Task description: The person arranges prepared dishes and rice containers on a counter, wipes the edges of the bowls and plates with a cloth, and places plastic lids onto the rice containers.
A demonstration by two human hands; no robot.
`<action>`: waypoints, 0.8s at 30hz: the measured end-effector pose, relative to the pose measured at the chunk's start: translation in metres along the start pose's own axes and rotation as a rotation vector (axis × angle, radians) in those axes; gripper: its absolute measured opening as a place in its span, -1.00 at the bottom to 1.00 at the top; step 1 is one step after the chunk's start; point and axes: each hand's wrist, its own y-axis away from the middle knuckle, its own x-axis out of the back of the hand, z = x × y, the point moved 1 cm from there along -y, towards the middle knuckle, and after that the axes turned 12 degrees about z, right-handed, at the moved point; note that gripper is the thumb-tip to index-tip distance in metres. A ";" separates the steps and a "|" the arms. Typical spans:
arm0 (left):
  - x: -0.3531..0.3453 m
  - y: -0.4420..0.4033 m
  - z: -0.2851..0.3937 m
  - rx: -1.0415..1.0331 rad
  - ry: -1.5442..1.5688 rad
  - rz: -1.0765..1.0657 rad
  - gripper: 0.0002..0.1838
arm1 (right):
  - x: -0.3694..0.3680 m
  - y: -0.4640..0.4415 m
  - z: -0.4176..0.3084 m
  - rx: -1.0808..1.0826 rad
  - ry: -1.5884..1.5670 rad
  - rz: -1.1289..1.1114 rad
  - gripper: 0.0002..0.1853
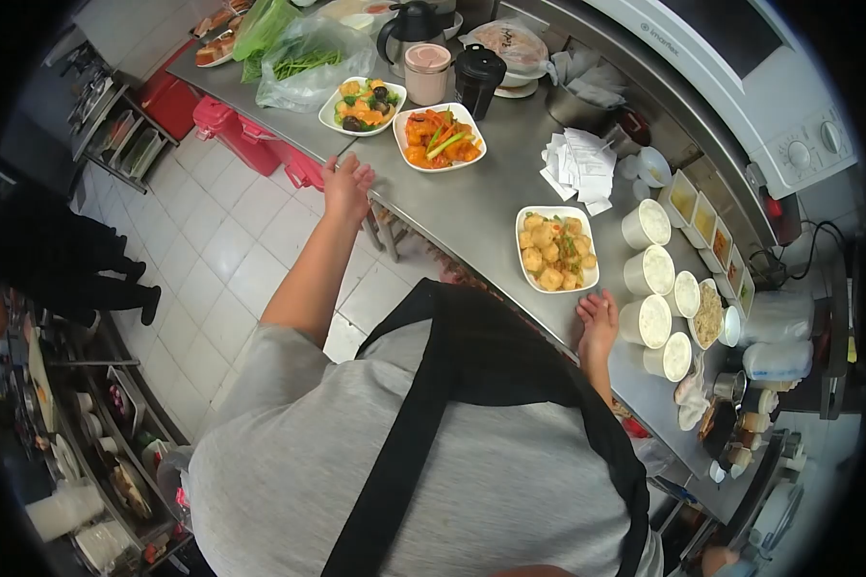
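My left hand is held at the counter's front edge with its fingers apart and nothing in it. Just beyond it stand a square white bowl of orange-sauced food with green stalks and a white bowl of mixed vegetables with dark mushrooms. My right hand is by the near corner of a white bowl of golden fried cubes. Its fingers are loosely curled and apart, holding nothing; whether they touch the bowl I cannot tell. White tubs of rice stand to its right.
Paper slips lie on the steel counter. A black-lidded cup, a pink jar and a bag of greens line the back. A microwave is at right. Another person's dark-clothed legs show at left.
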 end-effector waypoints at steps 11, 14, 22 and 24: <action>-0.025 -0.097 -0.057 0.078 -0.383 -0.629 -0.63 | 0.013 -0.014 0.024 0.045 -0.092 -0.071 -0.64; -0.054 -0.083 -0.050 0.194 -0.245 -0.970 -0.57 | 0.006 -0.005 0.020 0.146 0.024 0.018 -0.73; -0.065 -0.053 -0.058 0.086 -0.640 -0.568 -0.69 | 0.008 0.052 0.003 0.196 0.060 0.193 -0.62; -0.065 -0.038 -0.064 0.079 -0.670 -0.486 -0.66 | 0.014 0.077 -0.023 0.302 0.146 0.191 -0.64</action>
